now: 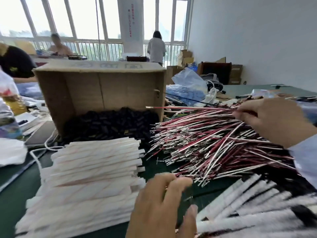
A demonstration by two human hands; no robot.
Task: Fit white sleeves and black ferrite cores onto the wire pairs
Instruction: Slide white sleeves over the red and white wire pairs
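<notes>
A big heap of red and white wires (pixel 214 145) with metal terminals lies at the centre right of the green table. My right hand (pixel 272 121) pinches a wire pair (pixel 188 108) lifted above the heap, its tip pointing left toward the box. My left hand (pixel 163 203) hovers low in the foreground over the edge of the white sleeve stack (pixel 92 177), fingers relaxed and holding nothing. Black ferrite cores (pixel 109 124) fill the bottom of an open cardboard box (pixel 82 88) lying on its side. Finished sleeved wires (pixel 248 208) lie at the lower right.
Blue plastic bags (pixel 188 86) and a white charger sit behind the wire heap. Papers, bags and a bottle (pixel 15 103) crowd the left edge. Other people stand and sit at the far windows. Cardboard boxes (pixel 221 69) stack by the right wall.
</notes>
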